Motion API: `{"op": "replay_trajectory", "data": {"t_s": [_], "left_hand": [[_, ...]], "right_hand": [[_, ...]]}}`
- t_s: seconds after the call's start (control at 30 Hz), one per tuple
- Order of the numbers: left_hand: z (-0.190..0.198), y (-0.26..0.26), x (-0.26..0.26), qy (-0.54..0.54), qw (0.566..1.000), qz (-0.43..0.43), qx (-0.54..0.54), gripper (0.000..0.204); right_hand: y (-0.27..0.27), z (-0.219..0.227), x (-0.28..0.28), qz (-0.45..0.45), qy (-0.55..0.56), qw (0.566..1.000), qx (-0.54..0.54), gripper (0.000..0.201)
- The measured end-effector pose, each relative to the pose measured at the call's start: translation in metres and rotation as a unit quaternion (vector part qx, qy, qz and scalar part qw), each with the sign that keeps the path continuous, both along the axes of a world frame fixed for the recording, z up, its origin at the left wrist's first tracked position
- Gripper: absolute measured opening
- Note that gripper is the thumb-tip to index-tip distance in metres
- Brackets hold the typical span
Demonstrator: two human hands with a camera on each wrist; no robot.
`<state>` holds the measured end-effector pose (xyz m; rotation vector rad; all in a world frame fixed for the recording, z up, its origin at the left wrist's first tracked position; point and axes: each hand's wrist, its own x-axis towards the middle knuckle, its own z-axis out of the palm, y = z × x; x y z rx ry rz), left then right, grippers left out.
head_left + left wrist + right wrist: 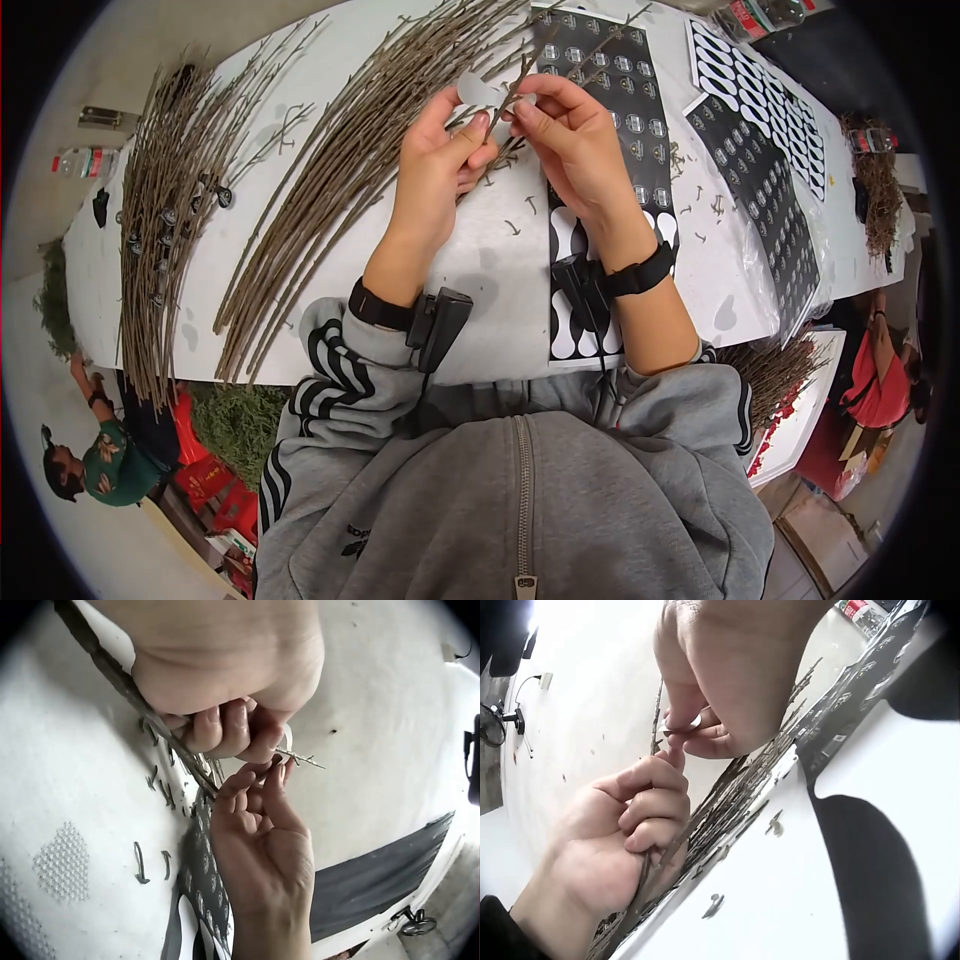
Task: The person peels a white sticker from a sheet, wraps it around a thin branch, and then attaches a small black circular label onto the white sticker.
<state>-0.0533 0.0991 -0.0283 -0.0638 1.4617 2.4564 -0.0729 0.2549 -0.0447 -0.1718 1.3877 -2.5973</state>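
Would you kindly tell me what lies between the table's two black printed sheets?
In the head view, small brown pieces lie on the white table between the middle sheet and the right sheet, with clear plastic beside the right one.

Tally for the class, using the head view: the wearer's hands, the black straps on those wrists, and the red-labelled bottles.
Hands: 2
Black straps: 2
Red-labelled bottles: 3
Total: 7

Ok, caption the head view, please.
Left hand grips a twig, right hand pinches a white tag, near piled twigs.
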Motion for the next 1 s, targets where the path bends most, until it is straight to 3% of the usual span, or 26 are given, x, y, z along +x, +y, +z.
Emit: {"op": "replay_trajectory", "data": {"t_s": [0.63, 0.9, 1.0], "left_hand": [[-0.0047, -0.0019, -0.0005, 0.008, 1.0, 0.003, 0.009, 0.017], [-0.0023, 0.0019, -0.0003, 0.021, 0.997, 0.055, 0.045, 0.022], [-0.0045, 0.0064, -0.0001, 0.04, 0.994, 0.089, -0.043, 0.025]], "right_hand": [[0.0001, -0.0015, 0.0006, 0.015, 0.028, 0.999, 0.021, 0.016], [0.0001, -0.0008, 0.0006, 0.01, 0.035, 0.999, 0.029, 0.015], [0.0001, -0.0007, 0.0012, 0.004, 0.041, 0.999, 0.027, 0.016]]}}
